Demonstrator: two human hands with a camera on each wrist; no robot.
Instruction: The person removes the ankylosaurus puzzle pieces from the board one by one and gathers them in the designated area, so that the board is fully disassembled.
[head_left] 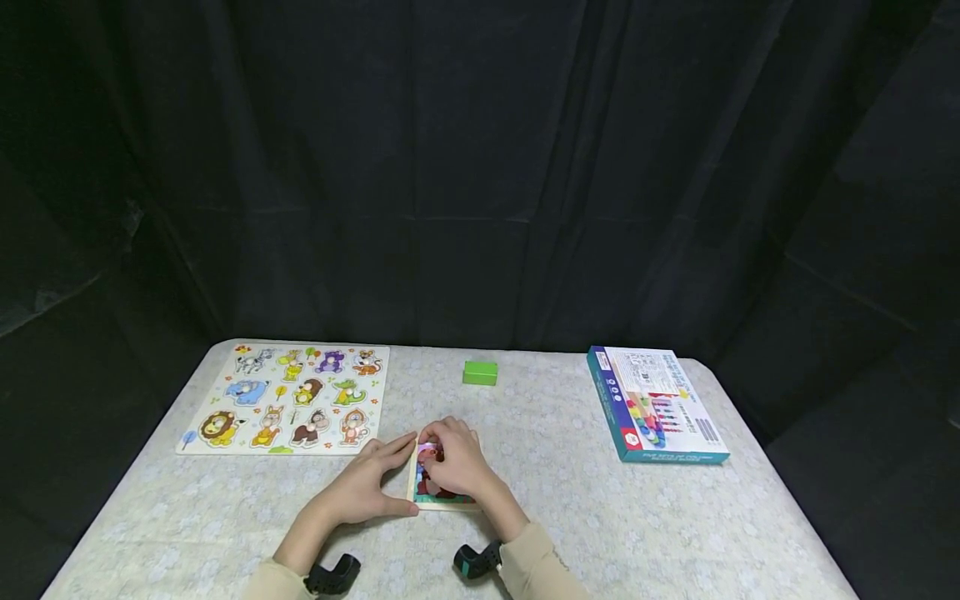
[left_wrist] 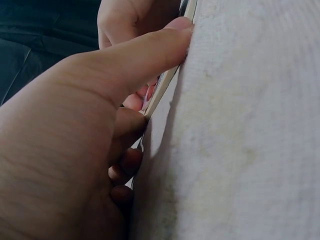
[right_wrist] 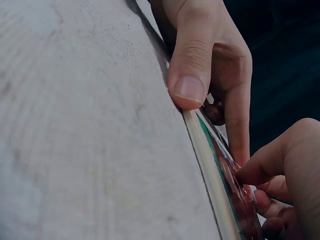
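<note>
A small wooden picture puzzle [head_left: 423, 505] with a pale rim lies on the table before me, its picture brown, pink and green. My left hand [head_left: 362, 485] holds it at the left side, thumb at the near corner and index finger towards the far one. In the right wrist view, the left thumb [right_wrist: 191, 85] presses on the rim. Over the picture, my right hand [head_left: 456, 458] has its curled fingers and thumb at a pinkish-brown puzzle piece [head_left: 429, 453], pinching it. The fingers hide much of the picture's right half.
A large animal puzzle board [head_left: 281, 417] lies at the back left. A green block [head_left: 480, 372] stands at the back middle, and a flat toy box [head_left: 667, 404] lies to the right. Black cloth [head_left: 480, 167] hangs behind the patterned tablecloth [head_left: 600, 525].
</note>
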